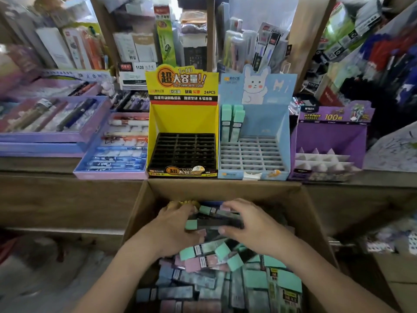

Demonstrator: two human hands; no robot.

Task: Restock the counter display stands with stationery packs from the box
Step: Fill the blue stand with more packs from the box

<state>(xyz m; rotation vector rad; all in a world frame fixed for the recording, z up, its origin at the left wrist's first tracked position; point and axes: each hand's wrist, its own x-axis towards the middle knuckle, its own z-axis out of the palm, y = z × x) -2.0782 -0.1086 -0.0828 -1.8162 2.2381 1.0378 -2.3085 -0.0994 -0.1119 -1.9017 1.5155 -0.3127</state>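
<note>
Both hands are inside a cardboard box (140,208) of stationery packs below the counter. My left hand (174,227) and my right hand (246,224) grip a small bundle of green-capped packs (203,223) from either side. Loose packs (212,256) in green, pink and blue fill the box beneath. On the counter, a yellow display stand (182,123) has a black slotted tray with no packs. The light blue stand (255,141) beside it holds a few green packs (232,120) at its back left.
A purple stand (329,141) sits right of the blue one. Trays of pens (117,145) and purple gift boxes (52,118) lie left of the yellow stand. Shelves crowded with stationery rise behind the counter. The wooden counter front (67,199) flanks the box.
</note>
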